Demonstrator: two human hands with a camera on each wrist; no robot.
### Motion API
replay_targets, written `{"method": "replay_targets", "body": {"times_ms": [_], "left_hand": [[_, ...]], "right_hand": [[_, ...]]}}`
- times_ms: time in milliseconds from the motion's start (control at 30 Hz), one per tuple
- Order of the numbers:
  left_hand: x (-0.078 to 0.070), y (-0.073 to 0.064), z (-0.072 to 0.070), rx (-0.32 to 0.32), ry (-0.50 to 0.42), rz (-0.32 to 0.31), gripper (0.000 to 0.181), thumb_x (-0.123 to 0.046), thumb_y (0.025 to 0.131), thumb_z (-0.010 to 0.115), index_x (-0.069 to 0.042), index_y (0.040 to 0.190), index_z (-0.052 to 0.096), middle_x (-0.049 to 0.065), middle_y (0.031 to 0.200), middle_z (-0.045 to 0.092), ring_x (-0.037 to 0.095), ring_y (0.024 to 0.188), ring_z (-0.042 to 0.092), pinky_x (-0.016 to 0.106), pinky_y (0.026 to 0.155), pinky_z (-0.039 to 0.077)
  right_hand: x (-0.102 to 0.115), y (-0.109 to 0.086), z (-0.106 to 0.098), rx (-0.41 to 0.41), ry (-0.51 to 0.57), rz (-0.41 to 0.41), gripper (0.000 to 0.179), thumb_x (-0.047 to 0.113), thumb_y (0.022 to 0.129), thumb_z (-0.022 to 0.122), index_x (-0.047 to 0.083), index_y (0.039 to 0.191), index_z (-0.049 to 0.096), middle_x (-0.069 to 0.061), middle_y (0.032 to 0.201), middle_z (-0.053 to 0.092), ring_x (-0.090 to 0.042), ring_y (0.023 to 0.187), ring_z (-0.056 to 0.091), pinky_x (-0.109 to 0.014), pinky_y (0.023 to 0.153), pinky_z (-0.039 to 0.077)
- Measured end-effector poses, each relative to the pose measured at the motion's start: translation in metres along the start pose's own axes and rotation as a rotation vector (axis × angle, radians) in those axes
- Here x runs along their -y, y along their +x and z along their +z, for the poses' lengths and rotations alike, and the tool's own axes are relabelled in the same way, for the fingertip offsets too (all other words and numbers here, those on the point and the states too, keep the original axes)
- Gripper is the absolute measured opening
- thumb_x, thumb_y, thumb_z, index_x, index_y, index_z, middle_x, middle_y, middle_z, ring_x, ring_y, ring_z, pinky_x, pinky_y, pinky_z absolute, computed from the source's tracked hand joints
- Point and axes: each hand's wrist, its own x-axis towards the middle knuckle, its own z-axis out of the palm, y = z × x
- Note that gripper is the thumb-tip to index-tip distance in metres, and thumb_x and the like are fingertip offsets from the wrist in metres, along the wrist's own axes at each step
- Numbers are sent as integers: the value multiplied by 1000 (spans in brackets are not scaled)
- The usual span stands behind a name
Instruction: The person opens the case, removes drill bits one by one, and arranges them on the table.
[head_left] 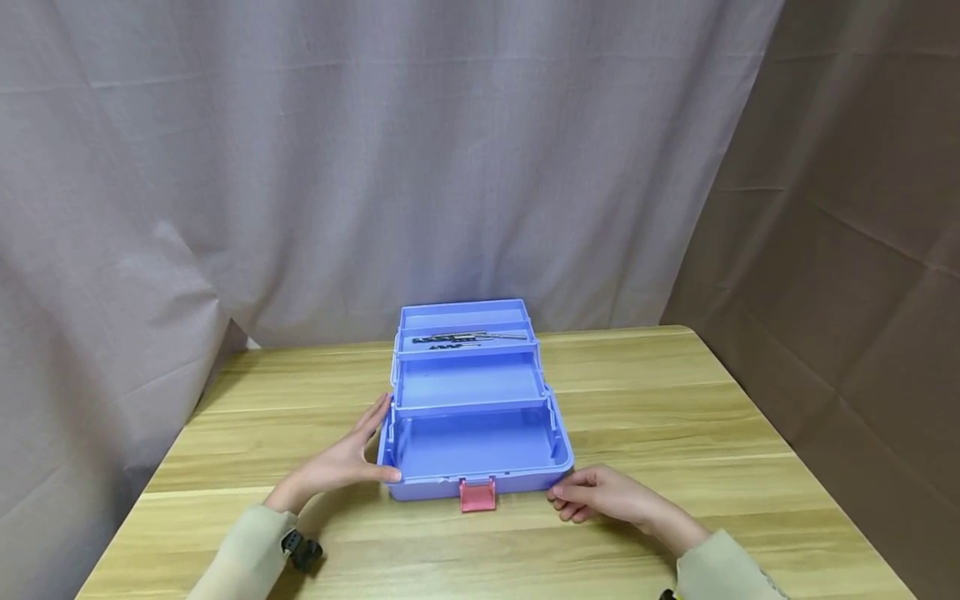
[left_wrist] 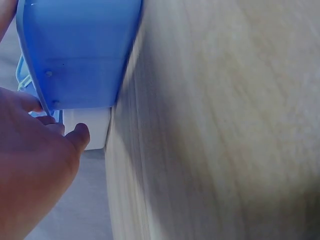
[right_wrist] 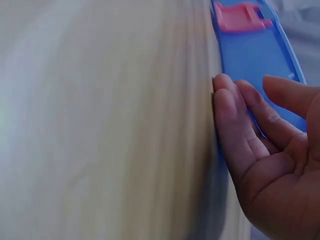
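Note:
A blue-violet toolbox (head_left: pixel 480 483) stands on the table with its stepped trays (head_left: pixel 471 379) spread out toward the back. On its front hangs a pink latch (head_left: pixel 477 497). My left hand (head_left: pixel 341 462) spans the left side, thumb at the front left corner and the other fingers stretched along the rim. In the left wrist view its fingertips (left_wrist: pixel 78 136) are beside the toolbox wall (left_wrist: pixel 85 55). My right hand (head_left: pixel 603 493) is at the front right corner, fingers loosely bent against the front wall, as the right wrist view also shows. Slim dark metal pieces (head_left: pixel 457 338) lie in a rear tray.
The toolbox rests on a wood-grain table (head_left: pixel 667 400). A grey curtain (head_left: pixel 450 167) hangs close behind it, and a darker cloth (head_left: pixel 847 250) hangs on the right. A whitish block-like thing (left_wrist: pixel 90 125) appears beyond the toolbox in the left wrist view.

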Motion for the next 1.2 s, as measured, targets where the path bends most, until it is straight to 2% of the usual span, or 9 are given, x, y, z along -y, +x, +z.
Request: {"method": "replay_targets", "body": {"times_ms": [233, 433, 567, 667, 800, 933, 1067, 1200], "left_hand": [[0, -1, -1, 3, -11, -9, 121, -36, 80, 86, -23, 162, -3, 4, 167, -14, 39, 151, -8, 67, 113, 10], [-3, -1, -2, 6, -1, -11, 121, -36, 80, 86, -21, 162, -3, 5, 167, -14, 39, 151, -7, 67, 113, 11], [-5, -1, -2, 14, 0, -18, 121, -36, 81, 85, -19, 162, -3, 5, 167, -14, 38, 151, -8, 66, 114, 10], [-5, -1, -2, 13, 1, -22, 120, -35, 81, 85, -18, 162, -2, 6, 167, -13, 38, 151, -8, 66, 114, 10], [-5, 0, -1, 15, -2, -25, 120, -34, 81, 85, -17, 163, -1, 6, 167, -13, 39, 151, -7, 67, 114, 10], [-6, -1, -1, 16, -8, -23, 120, -34, 81, 85, -16, 163, 0, 6, 167, -13, 38, 151, -8, 67, 114, 9], [-6, -1, -2, 14, -9, -23, 120, -34, 81, 85, -16, 163, 0, 6, 168, -13, 38, 151, -8, 66, 115, 8], [-6, -1, -1, 13, -8, -19, 119, -33, 82, 85, -15, 163, 0, 6, 168, -12, 37, 151, -8, 65, 115, 8]], "right_hand": [[4, -8, -31, -61, -46, -38, 37, 15, 104, 56, -18, 118, 61, -15, 103, 71, -21, 90, 69, -33, 80, 59], [17, -2, -45, -177, -101, -99, 45, 19, 104, 58, -21, 124, 56, -24, 105, 69, -29, 93, 69, -38, 84, 58], [27, 5, -45, -288, -203, -95, 51, 28, 102, 62, -14, 131, 57, -23, 113, 69, -32, 99, 68, -41, 85, 58], [33, 12, -41, -361, -308, -88, 57, 38, 99, 65, -4, 137, 58, -18, 127, 66, -33, 114, 63, -46, 96, 52], [35, 20, -34, -377, -410, -123, 69, 44, 96, 67, 2, 148, 48, -21, 147, 51, -42, 131, 51, -54, 107, 41], [32, 28, -28, -367, -471, -158, 87, 47, 93, 70, 4, 157, 30, -26, 159, 30, -51, 138, 37, -61, 110, 33], [28, 36, -22, -369, -551, -215, 102, 51, 89, 73, 6, 161, 16, -22, 164, 16, -48, 146, 22, -65, 114, 21], [21, 42, -17, -374, -585, -237, 110, 54, 87, 74, 4, 161, 11, -20, 166, 9, -46, 148, 16, -65, 114, 18]]}}
